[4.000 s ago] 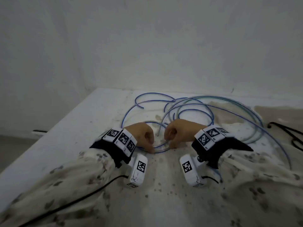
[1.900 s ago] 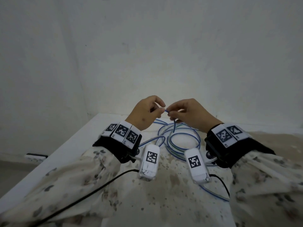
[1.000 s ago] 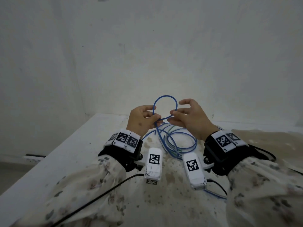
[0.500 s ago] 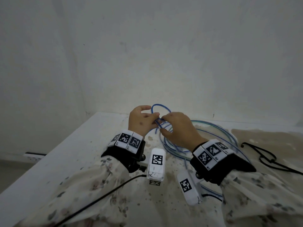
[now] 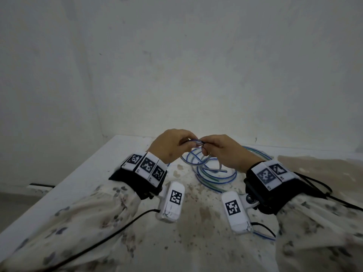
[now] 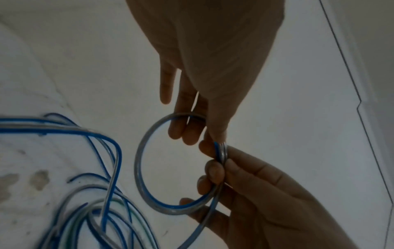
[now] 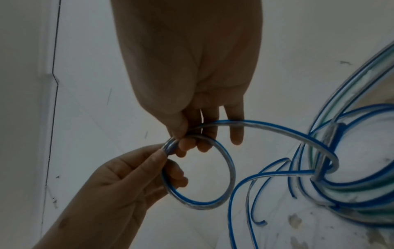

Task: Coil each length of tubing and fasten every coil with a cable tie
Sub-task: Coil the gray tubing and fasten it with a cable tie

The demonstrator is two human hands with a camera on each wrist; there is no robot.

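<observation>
The clear, blue-striped plastic tubing loop (image 6: 149, 168) hangs above the stained white table (image 5: 78, 183), pinched where its turns cross by your left hand (image 5: 169, 148) and right hand (image 5: 225, 152); it looks springy, so keep hold at that crossing

We see a white, flat tabletop (image 5: 82, 173) speckled with brown stains, set into a wall corner. On it lie loose loops of clear blue-striped and green-striped plastic tubing (image 5: 214, 179), and a thin black cord (image 5: 314, 185) near its right edge.
</observation>
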